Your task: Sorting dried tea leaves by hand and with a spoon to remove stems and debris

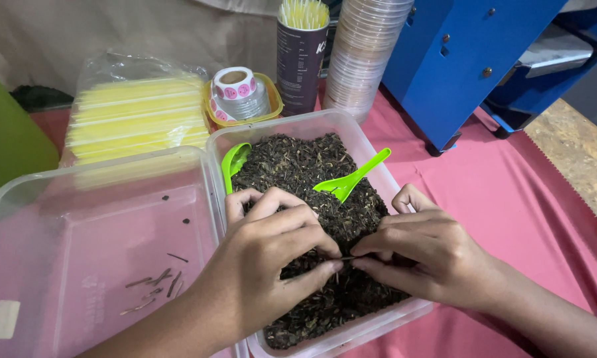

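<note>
Dark dried leaves (pixel 311 166), loose and twiggy, fill a clear plastic tub (pixel 351 129) on the desk (pixel 510 199), which is covered in pink cloth. Both hands work over the near half of the tub.

Left hand (pixel 272 258): fingers (pixel 315 275) curled in, thumb and forefinger tips pinched on one end of a thin dark stem (pixel 347 258). Right hand (pixel 431 255): fingers likewise pinched, on the other end. The stem is held between the two pinches just above the leaf pile; its long axis runs roughly left to right, near level. Only a short stretch shows between the fingertips.

Two bright green plastic scoops sit in the leaves. One scoop (pixel 351 179) lies with its handle pointing up and to the right, toward the far rim; the other scoop (pixel 233 162) leans at the tub's left wall, bowl up.

Left of the tub, touching it: a second clear container (pixel 20 199), shallow, with a few dark stems (pixel 159 282) scattered on its floor, mostly lying aslant.

Behind: a bag of yellow straws (pixel 136 116), a roll of round stickers (pixel 235 89) in a small yellow dish, a dark cup of straws (pixel 301 56), a tall stack of clear lids (pixel 364 53), and a blue metal machine (pixel 471 59) at the far right.
</note>
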